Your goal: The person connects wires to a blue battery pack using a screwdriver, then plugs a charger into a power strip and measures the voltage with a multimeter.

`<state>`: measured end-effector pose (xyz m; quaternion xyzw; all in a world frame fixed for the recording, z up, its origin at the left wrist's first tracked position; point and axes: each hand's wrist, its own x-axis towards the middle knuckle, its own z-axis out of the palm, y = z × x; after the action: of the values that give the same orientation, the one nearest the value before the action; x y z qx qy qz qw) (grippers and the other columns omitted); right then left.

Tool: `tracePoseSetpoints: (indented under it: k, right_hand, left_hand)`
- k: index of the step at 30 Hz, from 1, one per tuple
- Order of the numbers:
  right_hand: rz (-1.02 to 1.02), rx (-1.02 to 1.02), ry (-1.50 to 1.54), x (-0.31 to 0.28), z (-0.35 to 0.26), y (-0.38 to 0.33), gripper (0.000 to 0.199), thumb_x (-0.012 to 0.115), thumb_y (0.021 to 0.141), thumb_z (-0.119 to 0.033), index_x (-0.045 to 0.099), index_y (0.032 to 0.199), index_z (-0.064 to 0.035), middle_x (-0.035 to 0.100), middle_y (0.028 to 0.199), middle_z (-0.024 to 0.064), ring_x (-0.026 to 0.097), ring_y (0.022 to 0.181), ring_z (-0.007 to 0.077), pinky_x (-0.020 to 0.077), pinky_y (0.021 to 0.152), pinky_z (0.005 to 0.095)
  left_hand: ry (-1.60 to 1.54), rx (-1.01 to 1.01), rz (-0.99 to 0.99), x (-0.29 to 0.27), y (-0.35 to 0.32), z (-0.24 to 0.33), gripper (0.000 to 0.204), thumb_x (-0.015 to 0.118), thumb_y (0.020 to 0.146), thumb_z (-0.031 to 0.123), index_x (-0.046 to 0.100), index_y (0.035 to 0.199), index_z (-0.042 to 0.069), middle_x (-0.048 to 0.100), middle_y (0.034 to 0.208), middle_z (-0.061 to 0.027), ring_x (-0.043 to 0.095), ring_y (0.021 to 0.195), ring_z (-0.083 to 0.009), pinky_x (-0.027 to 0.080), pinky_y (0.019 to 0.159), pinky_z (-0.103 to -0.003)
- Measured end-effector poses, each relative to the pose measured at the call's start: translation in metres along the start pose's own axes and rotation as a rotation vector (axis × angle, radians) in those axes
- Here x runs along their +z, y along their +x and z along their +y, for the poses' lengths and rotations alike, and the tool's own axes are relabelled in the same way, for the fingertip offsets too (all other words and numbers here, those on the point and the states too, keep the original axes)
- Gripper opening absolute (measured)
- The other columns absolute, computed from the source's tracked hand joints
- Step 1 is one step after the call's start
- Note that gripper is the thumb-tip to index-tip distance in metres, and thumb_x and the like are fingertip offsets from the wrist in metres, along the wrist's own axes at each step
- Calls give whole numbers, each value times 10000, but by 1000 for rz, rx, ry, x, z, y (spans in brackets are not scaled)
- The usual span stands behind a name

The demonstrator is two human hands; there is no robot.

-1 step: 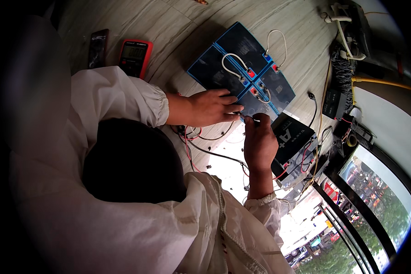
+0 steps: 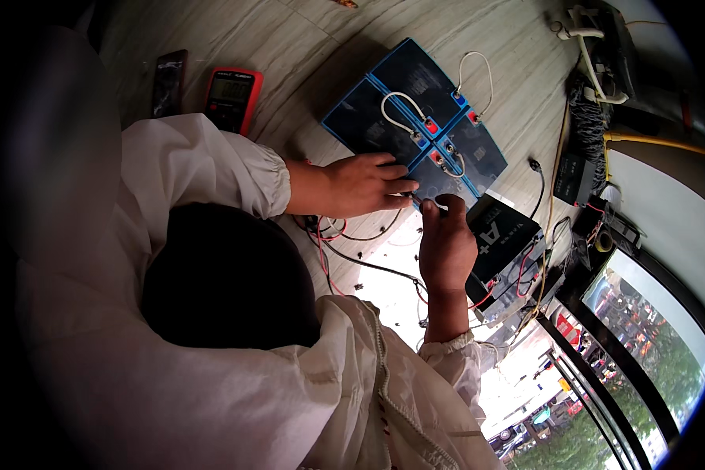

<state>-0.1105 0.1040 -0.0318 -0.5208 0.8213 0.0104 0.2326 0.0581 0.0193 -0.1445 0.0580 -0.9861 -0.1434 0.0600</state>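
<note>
Several dark batteries with blue edges (image 2: 403,70) stand pushed together in a block on the floor, with red and blue terminal corners. White jumper wires (image 2: 399,95) arch between some terminals. My left hand (image 2: 360,185) lies over the near left edge of the block, fingers stretched out and fingertips by its near corner. My right hand (image 2: 448,247) is closed around a slim tool like a screwdriver (image 2: 417,200), mostly hidden in the fist. Its thin tip points at the near corner beside my left fingertips. Whatever it touches there is hidden.
A red multimeter (image 2: 233,98) and a dark phone-like slab (image 2: 169,82) lie at the far left. Right of my right hand stands a black battery (image 2: 503,235) with red leads. Loose black and red cables (image 2: 368,261) cross the floor below my hands. A glass door (image 2: 642,337) is at right.
</note>
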Motion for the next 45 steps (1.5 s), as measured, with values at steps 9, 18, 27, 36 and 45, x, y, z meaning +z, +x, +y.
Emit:
tracePoseSetpoints:
  k: [9,18,27,36,45]
  right_hand:
    - [138,-189,-106,8,3,-2,310,604,962,-296,463,1163,-106,700,837,127,687,721,387,528,587,483]
    - [183,-342,262,13,5,-1,289,664,904,-139,489,1113,-42,553,962,176,602,821,409,514,673,507]
    - [126,-148,77,-1,-4,-2,293,644,935,-272,512,1136,-104,676,999,148,691,824,359,549,625,451]
    - [47,32,0,0,-14,-5,299,632,952,-281,463,1119,-99,699,847,157,683,751,408,527,608,471]
    - [184,-38,-218,5,-5,-3,457,682,896,-460,450,1025,-89,674,663,119,675,582,359,515,491,461]
  left_hand:
    - [-29,-4,13,1,0,0,554,539,876,159,433,1420,166,351,1549,-88,389,1366,-286,298,1157,-457]
    - [-54,11,71,6,-2,-2,590,558,858,162,400,1426,161,351,1540,-83,397,1346,-287,306,1147,-454]
    - [-43,1,45,3,-1,-2,571,553,866,164,422,1422,162,356,1532,-74,387,1349,-278,310,1146,-447]
    - [-68,9,27,2,-1,-4,535,546,872,170,453,1399,165,360,1528,-70,391,1353,-282,308,1146,-442]
    - [-51,4,20,2,1,-3,515,527,887,169,455,1397,169,386,1512,-71,400,1350,-277,322,1133,-432]
